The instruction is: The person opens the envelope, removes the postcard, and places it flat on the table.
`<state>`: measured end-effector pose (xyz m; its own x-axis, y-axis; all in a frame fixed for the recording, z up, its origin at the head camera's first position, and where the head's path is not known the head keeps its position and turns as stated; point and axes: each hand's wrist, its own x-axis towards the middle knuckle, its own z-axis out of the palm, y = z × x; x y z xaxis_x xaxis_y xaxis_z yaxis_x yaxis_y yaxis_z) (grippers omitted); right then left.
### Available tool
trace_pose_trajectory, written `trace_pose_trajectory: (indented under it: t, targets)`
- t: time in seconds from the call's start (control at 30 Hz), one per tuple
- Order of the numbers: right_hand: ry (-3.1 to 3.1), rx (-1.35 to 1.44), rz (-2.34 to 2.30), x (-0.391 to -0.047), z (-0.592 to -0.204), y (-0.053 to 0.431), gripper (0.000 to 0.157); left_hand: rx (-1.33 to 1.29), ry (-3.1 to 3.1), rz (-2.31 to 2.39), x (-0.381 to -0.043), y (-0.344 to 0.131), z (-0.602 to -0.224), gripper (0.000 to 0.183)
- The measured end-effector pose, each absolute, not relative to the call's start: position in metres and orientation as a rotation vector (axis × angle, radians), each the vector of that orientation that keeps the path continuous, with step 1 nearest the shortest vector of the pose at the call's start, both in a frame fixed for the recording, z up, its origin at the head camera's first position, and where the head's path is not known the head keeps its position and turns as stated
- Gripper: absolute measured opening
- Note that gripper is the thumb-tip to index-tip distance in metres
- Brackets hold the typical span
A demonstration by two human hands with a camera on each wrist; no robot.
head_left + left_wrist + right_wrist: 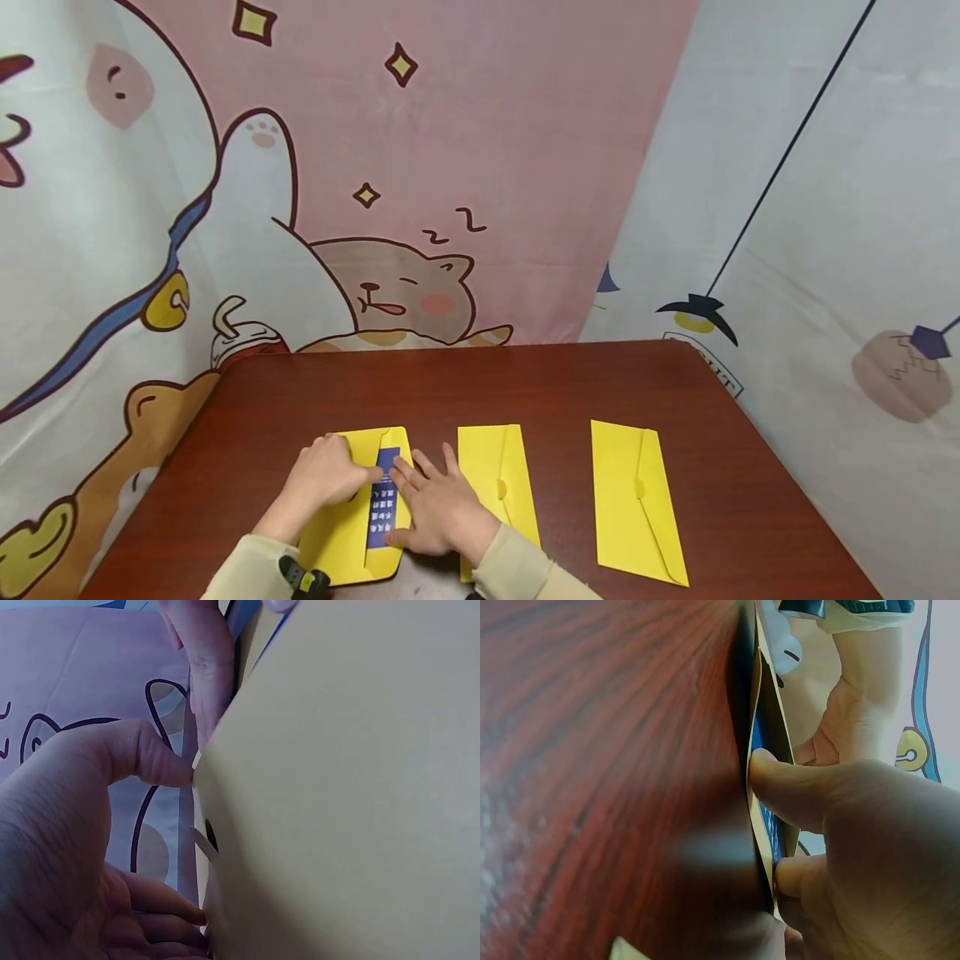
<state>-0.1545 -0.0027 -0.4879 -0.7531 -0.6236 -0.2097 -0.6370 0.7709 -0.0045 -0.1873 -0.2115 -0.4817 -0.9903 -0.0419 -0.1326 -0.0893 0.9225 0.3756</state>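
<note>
An opened yellow envelope lies at the left of the table, its flap turned toward the right. From its opening shows a dark blue card with pale printed characters. Fingers curled, my left hand holds the envelope, its thumb reaching over the pocket edge onto the card. In the left wrist view, that thumb and the fingertips meet the yellow paper. My right hand lies spread with straight fingers over the card and flap. The right wrist view shows its thumb against the blue card.
A second yellow envelope, flap folded over, lies partly under the right forearm. Farther right is a third closed yellow envelope. All rest on a dark red-brown table; a printed cartoon curtain hangs behind it.
</note>
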Motion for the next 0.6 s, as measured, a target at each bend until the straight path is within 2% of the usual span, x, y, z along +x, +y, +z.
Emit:
trace_pose_trajectory:
  t: [0.6]
  targets:
    - [2.760,-0.985,0.032,-0.157,-0.489,0.010,0.091,-0.111,2.943,0.596,-0.187,-0.211,-0.479,0.060]
